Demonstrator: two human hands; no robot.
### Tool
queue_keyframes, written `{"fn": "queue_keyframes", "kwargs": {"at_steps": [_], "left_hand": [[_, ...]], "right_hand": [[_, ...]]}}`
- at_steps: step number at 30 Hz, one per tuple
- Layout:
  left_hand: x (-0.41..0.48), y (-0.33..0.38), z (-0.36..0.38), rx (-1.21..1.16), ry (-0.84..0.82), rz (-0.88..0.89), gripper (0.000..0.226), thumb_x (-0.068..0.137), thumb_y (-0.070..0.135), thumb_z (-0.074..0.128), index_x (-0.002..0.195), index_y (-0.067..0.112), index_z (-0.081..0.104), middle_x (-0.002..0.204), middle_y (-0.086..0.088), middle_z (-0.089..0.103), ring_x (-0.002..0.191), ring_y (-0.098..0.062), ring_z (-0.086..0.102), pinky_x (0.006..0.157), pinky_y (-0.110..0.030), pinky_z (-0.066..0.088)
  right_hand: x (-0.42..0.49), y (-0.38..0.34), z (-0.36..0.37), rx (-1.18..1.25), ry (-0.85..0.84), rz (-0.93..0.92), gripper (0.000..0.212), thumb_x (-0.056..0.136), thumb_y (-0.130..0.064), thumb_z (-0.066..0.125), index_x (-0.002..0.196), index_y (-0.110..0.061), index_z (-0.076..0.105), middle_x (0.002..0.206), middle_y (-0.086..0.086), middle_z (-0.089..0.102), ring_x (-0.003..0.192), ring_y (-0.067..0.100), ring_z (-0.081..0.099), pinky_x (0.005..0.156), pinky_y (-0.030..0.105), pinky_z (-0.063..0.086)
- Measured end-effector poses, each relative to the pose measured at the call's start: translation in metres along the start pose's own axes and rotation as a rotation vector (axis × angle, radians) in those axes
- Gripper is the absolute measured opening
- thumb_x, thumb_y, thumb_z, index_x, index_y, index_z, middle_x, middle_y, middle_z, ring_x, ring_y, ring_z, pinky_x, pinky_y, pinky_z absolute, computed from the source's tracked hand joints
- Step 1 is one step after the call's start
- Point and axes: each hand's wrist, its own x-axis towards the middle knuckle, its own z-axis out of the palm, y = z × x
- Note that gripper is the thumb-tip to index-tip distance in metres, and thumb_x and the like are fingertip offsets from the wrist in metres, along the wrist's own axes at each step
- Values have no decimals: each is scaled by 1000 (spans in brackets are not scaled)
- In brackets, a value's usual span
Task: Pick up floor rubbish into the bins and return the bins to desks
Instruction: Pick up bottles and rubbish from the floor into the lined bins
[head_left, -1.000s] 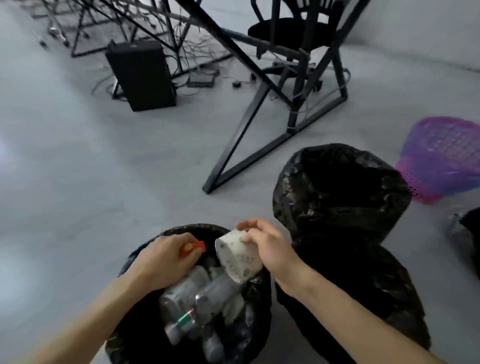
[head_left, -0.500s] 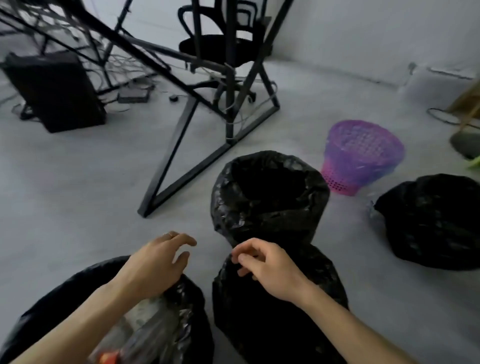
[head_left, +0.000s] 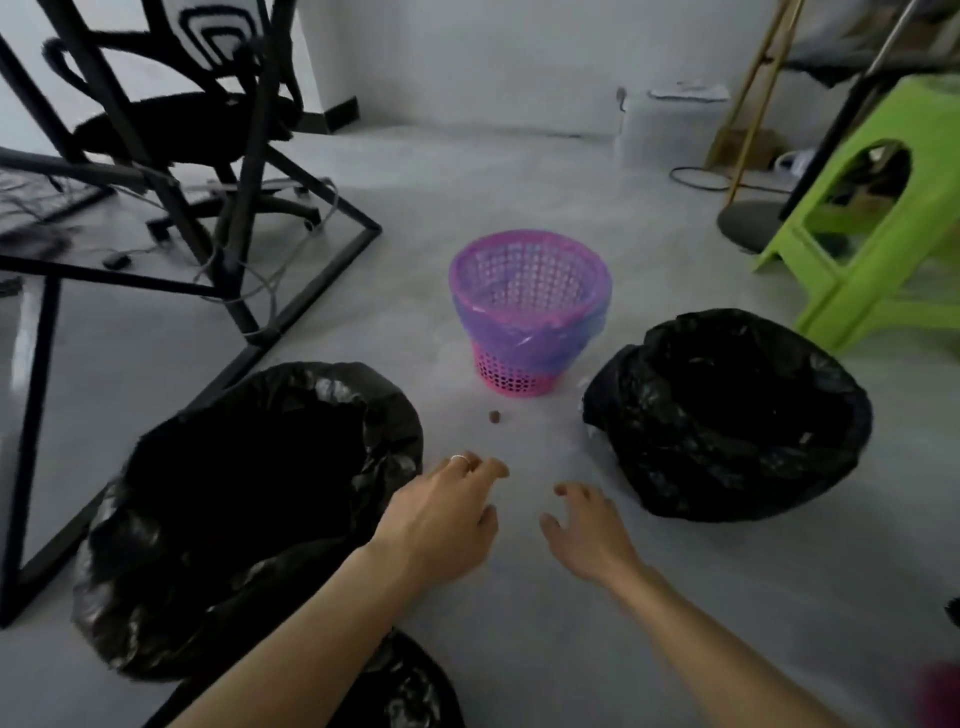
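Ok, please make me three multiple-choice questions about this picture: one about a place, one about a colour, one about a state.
1. The brown scrap, relative to the pink basket, lies: A inside it; B on the floor before it; C under it.
2. The stool is: A red; B white; C green.
3. The left hand and right hand are: A open, holding nothing; B clenched fists; C gripping the basket.
Answers: B, it sits on bare floor nearer us; C, its plastic is bright green; A, fingers loosely spread, nothing in them.

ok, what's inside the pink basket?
The pink basket: a purple liner folded over its rim, far mesh wall showing, no rubbish visible. Bottom hidden by the near rim.
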Motion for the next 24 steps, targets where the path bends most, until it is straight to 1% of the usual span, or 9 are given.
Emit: {"fn": "queue_keyframes", "kwargs": {"at_steps": [4, 10, 12, 14, 15, 17, 19, 21, 24], "left_hand": [[66, -2, 39, 8, -156, -84, 49, 98, 28, 46, 145, 31, 36, 150, 2, 37, 134, -22, 41, 98, -44, 48], [118, -26, 110, -52, -323, -196, 52, 97, 31, 49, 147, 28, 36, 154, -1, 30, 137, -26, 35, 108, -42, 41], [130, -33, 128, -32, -382, -228, 54, 96, 33, 50, 148, 29, 34, 155, -2, 27, 137, -27, 34, 108, -43, 40], [142, -40, 140, -14, -415, -259, 57, 95, 35, 51, 149, 30, 32, 158, -2, 24, 139, -28, 32, 110, -43, 38], [150, -43, 146, -8, -434, -271, 58, 95, 35, 52, 149, 31, 32, 159, -3, 22, 141, -28, 31, 111, -43, 37], [162, -49, 152, -3, -458, -288, 60, 94, 35, 53, 150, 31, 30, 161, -4, 18, 143, -29, 28, 112, -43, 36], [177, -54, 158, -21, -451, -314, 62, 94, 35, 54, 151, 30, 29, 161, -4, 16, 144, -29, 26, 113, -43, 35], [191, -57, 161, -34, -432, -343, 63, 93, 35, 56, 150, 29, 30, 161, -5, 15, 142, -30, 28, 112, -44, 36], [208, -59, 161, -38, -424, -375, 64, 93, 36, 57, 150, 29, 30, 162, -6, 11, 142, -31, 28, 111, -45, 37]], "right_hand": [[80, 19, -8, -93, 22, -13, 66, 97, -43, 48, 152, -16, 25, 159, 14, 19, 147, 35, 17, 119, 42, 22], [173, 39, -21, -159, 11, 56, 79, 96, -42, 49, 157, -14, 7, 164, 16, -5, 150, 39, 4, 121, 44, 16], [192, 56, -17, -106, 7, 106, 87, 97, -43, 49, 158, -11, -3, 165, 18, -5, 151, 37, 2, 123, 42, 11], [200, 69, -13, -78, 50, 163, 89, 98, -43, 49, 157, -9, -8, 164, 21, 1, 151, 36, 6, 122, 40, 10], [204, 73, -8, -66, 79, 178, 86, 99, -43, 49, 158, -10, -4, 164, 21, 6, 150, 36, 12, 120, 39, 13], [200, 76, 4, 30, 185, 158, 73, 97, -42, 53, 156, -15, 20, 158, 20, 25, 143, 37, 28, 115, 38, 24], [191, 71, 24, 158, 270, 198, 61, 89, -43, 62, 142, -21, 42, 141, 23, 44, 127, 41, 44, 104, 42, 37], [184, 64, 44, 168, 274, 273, 61, 82, -41, 66, 138, -27, 44, 136, 23, 45, 119, 42, 46, 97, 45, 42], [179, 57, 57, 92, 231, 246, 66, 78, -34, 63, 137, -34, 32, 148, 17, 30, 127, 40, 36, 100, 46, 40]]}}
